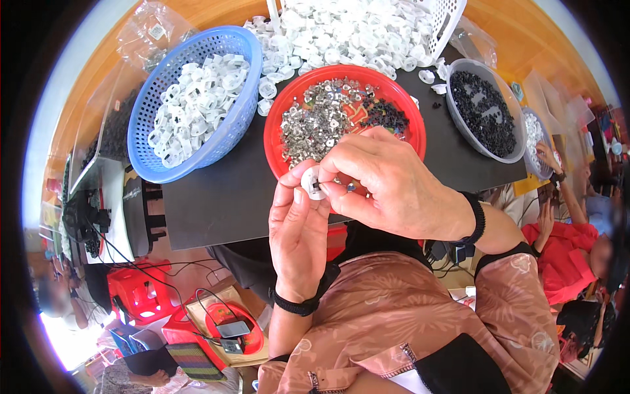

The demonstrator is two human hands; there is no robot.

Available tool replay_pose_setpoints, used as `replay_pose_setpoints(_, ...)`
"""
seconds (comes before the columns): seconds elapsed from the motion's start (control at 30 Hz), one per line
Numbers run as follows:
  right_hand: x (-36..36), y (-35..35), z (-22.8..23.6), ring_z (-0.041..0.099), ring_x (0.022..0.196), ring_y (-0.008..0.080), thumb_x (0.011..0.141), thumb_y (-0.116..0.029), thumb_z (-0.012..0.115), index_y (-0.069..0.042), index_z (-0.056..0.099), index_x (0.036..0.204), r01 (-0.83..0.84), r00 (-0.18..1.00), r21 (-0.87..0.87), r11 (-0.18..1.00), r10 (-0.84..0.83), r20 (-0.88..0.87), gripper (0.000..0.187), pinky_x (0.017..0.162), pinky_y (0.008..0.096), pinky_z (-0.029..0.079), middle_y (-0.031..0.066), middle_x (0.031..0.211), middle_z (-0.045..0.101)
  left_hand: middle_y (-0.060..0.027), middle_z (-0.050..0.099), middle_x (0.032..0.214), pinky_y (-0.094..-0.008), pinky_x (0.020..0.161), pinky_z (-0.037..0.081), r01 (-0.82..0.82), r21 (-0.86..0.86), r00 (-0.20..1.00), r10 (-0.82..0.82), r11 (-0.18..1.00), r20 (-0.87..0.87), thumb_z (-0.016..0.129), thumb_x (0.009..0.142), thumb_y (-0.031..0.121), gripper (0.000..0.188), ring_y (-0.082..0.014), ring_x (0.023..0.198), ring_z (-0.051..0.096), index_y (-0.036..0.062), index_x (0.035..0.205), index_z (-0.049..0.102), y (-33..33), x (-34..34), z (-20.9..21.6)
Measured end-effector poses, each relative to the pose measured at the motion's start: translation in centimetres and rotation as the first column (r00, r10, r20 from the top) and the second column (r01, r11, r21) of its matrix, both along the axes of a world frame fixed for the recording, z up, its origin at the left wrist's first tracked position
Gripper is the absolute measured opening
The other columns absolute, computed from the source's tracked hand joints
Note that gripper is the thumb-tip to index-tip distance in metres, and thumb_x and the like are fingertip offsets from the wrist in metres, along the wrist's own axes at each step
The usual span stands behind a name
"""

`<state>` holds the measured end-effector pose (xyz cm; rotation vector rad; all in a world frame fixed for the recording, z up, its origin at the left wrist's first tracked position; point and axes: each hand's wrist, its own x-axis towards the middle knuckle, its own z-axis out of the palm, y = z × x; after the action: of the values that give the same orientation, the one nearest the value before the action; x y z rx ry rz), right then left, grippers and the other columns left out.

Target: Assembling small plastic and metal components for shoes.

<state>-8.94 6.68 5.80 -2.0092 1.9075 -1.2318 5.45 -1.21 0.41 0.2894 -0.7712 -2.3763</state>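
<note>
A small white round plastic part (310,178) is held between the thumb and fingers of my left hand (296,230), just over the near edge of the red tray (272,125). My right hand (394,187) comes in from the right, its thumb and forefinger pinched on a small black piece (315,186) against the white part. Tiny shiny bits show beneath the right fingers; whether those fingers hold them I cannot tell. Inside the tray lie many small metal pieces (308,125) and a cluster of little black pieces (386,115), partly hidden by my right hand.
A blue basket (253,85) of white parts stands left of the tray. Loose white parts (354,33) heap up behind it, by a white basket (453,20). At right is a bowl (518,131) of black pieces. A co-worker's hand (546,154) reaches at far right.
</note>
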Motion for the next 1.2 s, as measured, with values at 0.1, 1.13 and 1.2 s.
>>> replay_pose_setpoints(0.1, 0.2, -0.1, 0.0, 0.057, 0.068, 0.0178, 0.080, -0.007, 0.068, -0.010, 0.056, 0.086, 0.043, 0.999, 0.002, 0.999, -0.043, 0.017, 0.013, 0.075, 0.0340, 0.043, -0.0018, 0.075, 0.056, -0.0108, 0.050, 0.132, -0.0408, 0.110, 0.034, 0.009, 0.006, 1.000, -0.008, 1.000, -0.013, 0.048, 0.099, 0.014, 0.036, -0.0225, 0.127, 0.046, 0.0007, 0.132, 0.043, 0.0, 0.0, 0.0)
replay_pose_setpoints(1.13, -0.2, -0.5, 0.2, 0.061, 0.060, 0.0115, 0.081, 0.003, 0.068, 0.000, 0.064, 0.093, -0.096, 0.961, 0.058, 0.994, 0.077, 0.266, 0.013, 0.052, 0.0251, 0.048, 0.0070, 0.077, 0.062, -0.0049, 0.064, 0.112, -0.0283, 0.096, 0.047, -0.120, -0.171, 0.985, 0.139, 0.978, 0.103, 0.062, 0.091, -0.001, 0.028, -0.0117, 0.105, 0.060, -0.0003, 0.119, 0.061, 0.3, 0.0, -0.1)
replay_pose_setpoints(1.2, -0.8, 0.1, 0.3, 0.060, 0.060, 0.0116, 0.081, 0.002, 0.068, 0.000, 0.064, 0.093, -0.063, 0.965, 0.076, 0.995, 0.042, 0.258, 0.013, 0.052, 0.0256, 0.047, 0.0071, 0.076, 0.062, -0.0062, 0.064, 0.112, -0.0290, 0.094, 0.048, -0.079, -0.159, 0.989, 0.098, 0.984, 0.112, 0.061, 0.092, 0.001, 0.026, -0.0126, 0.104, 0.060, -0.0006, 0.118, 0.061, 0.1, -0.8, 0.1)
